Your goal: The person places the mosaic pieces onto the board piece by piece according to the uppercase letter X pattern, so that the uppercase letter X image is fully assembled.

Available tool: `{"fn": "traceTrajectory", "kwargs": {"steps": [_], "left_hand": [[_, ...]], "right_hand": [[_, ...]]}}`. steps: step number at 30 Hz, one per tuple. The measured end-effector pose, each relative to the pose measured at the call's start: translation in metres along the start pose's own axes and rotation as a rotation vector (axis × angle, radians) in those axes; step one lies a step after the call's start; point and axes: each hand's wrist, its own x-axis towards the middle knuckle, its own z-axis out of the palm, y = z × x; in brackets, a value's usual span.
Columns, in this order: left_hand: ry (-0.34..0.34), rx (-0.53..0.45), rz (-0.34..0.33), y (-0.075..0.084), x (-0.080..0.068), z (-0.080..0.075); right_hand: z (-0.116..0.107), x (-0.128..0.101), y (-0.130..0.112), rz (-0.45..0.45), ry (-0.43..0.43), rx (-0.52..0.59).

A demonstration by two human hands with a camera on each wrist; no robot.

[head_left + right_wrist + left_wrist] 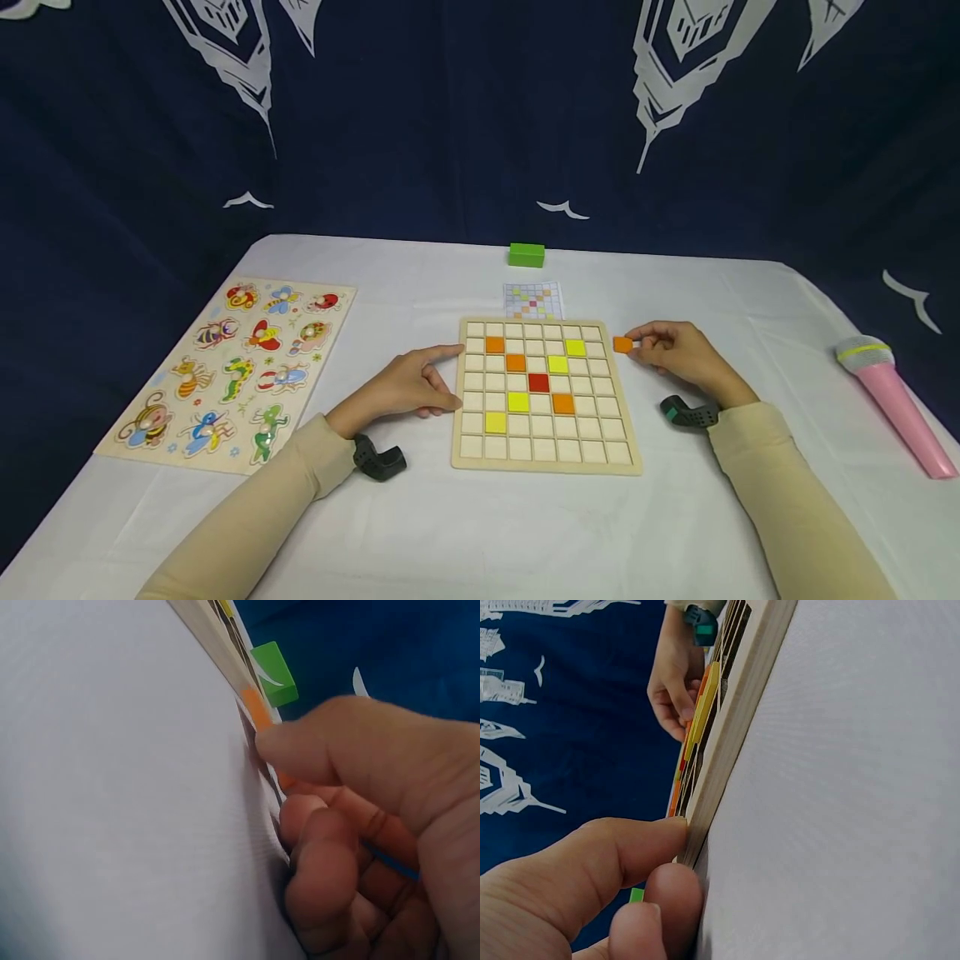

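Observation:
A wooden grid board (546,463) lies on the table with orange, yellow and red square tiles in some of its cells; the red tile (538,382) is near the middle. My left hand (405,385) touches the board's left edge with thumb and index finger apart; the left wrist view shows fingertips against the wooden rim (727,727). Just off the board's upper right edge, my right hand (678,354) pinches an orange square tile (622,344) between thumb and fingers. In the right wrist view the thumb partly covers that orange tile (257,709).
Behind the board lies a printed pattern card (533,300), with a green block (527,255) beyond it. An insect puzzle board (232,375) is at the left. A pink microphone (900,408) lies at the far right. A dark patterned cloth (450,125) hangs behind the table.

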Motion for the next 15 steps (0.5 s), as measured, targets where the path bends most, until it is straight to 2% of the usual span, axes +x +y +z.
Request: {"fn": "traceTrajectory", "kwargs": {"steps": [6,15], "left_hand": [[0.003,-0.006,-0.005,0.000,0.001,0.001],[-0.003,-0.011,0.003,-0.001,0.001,0.000]], "right_hand": [[0.002,-0.004,-0.002,-0.063,-0.005,0.006],[0.004,-0.018,-0.010,-0.163,0.008,-0.082]]}}
